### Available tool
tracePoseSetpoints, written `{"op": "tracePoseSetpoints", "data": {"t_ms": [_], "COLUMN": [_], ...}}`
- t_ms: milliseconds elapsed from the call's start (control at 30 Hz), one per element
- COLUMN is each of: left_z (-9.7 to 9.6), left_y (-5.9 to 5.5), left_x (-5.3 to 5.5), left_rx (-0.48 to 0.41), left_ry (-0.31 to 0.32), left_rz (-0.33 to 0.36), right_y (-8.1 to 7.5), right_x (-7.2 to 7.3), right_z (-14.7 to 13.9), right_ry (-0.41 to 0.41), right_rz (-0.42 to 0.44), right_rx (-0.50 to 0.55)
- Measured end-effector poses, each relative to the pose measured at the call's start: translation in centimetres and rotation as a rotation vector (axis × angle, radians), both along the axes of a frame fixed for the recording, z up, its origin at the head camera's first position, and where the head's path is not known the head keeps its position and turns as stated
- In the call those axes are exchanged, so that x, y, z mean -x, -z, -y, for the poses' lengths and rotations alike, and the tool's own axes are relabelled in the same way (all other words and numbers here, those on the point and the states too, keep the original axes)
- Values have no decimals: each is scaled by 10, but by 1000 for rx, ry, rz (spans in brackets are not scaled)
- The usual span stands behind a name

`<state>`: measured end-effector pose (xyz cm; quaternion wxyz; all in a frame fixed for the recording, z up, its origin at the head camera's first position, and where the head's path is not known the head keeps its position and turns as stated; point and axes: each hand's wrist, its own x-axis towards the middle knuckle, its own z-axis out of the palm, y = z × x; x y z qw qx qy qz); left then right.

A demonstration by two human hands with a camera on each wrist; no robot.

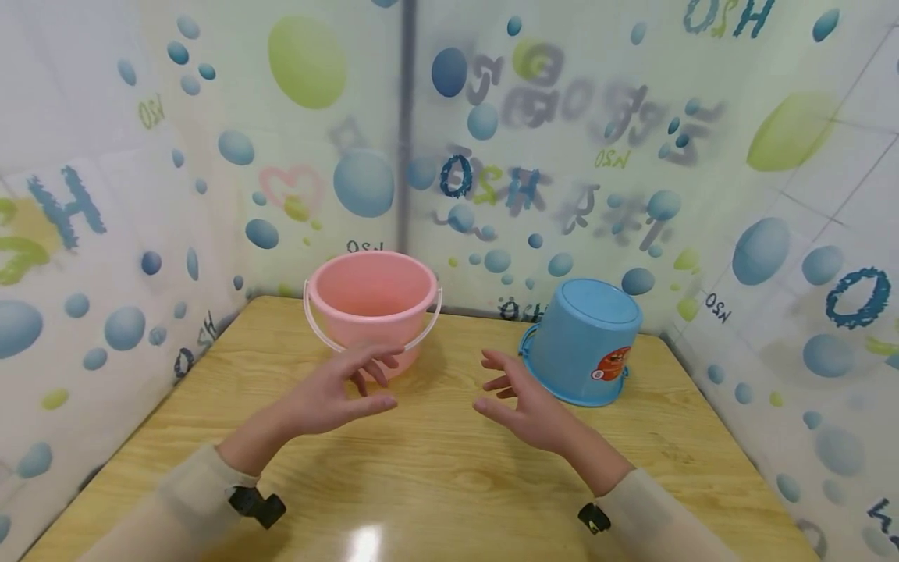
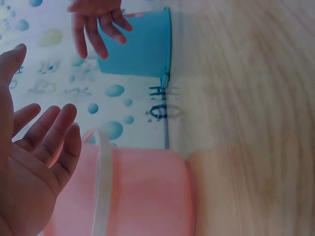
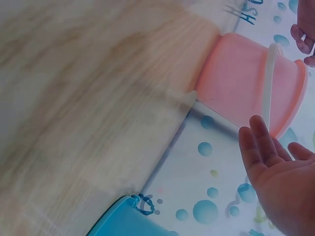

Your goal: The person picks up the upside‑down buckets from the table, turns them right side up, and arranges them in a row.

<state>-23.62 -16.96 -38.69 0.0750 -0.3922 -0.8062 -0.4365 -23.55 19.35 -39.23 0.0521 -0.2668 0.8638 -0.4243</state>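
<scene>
A pink bucket (image 1: 372, 336) stands upright at the back left of the table, its white handle (image 1: 421, 334) hanging down across the front. My left hand (image 1: 330, 394) is held in front of that bucket, fingers loosely bent and holding nothing; in the left wrist view its palm (image 2: 29, 182) overlaps the pink side. At the back right, a blue bucket (image 1: 581, 343) sits upside down with its base up and a red sticker (image 1: 613, 364) on its side. My right hand (image 1: 530, 406) hovers to the left of it, fingers relaxed, nothing in them.
Both buckets stand on a wooden table (image 1: 435, 484) close to the back edge. Sheets printed with coloured spots and letters (image 1: 485, 187) enclose the table at the back and both sides. Dark wrist cameras (image 1: 257, 506) are strapped over both sleeves.
</scene>
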Motion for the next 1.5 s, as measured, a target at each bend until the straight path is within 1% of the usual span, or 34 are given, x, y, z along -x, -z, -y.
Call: {"op": "tracePoseSetpoints", "data": {"t_ms": [133, 200, 267, 367, 533, 600, 733, 833, 933, 1067, 1200, 1300, 1400, 1500], "left_z": [-11, -16, -21, -30, -44, -48, -61, -76, -92, -112, -131, -144, -156, -166], "left_y": [7, 9, 11, 14, 19, 20, 24, 27, 28, 28, 27, 29, 31, 35], "left_x": [-4, -6, -7, -8, -9, -8, -5, -2, 1, 3, 9, 17, 29, 45], "left_rx": [3, -4, -9, -6, 27, 48, 81, 87, 101, 132, 157, 176, 192, 204], "left_ry": [41, 63, 82, 107, 137, 147, 175, 211, 245, 266, 261, 246, 221, 183], "left_rz": [44, 75, 92, 130, 166, 176, 221, 239, 243, 250, 271, 294, 309, 313], "right_y": [5, 8, 9, 9, 10, 10, 11, 13, 15, 17, 18, 19, 21, 23], "right_x": [-6, -8, -10, -13, -16, -16, -16, -17, -16, -12, -7, -2, 4, 13], "right_z": [-10, -14, -20, -28, -43, -51, -68, -83, -97, -119, -146, -169, -191, -208], "right_ry": [-3, -3, 3, 18, 43, 53, 90, 129, 146, 172, 221, 250, 285, 309], "right_rz": [13, 12, 11, -1, -34, -44, -64, -76, -89, -86, -89, -90, -76, -37], "right_rx": [-1, -11, -21, -34, -48, -55, -86, -110, -112, -117, -156, -185, -225, -261]}}
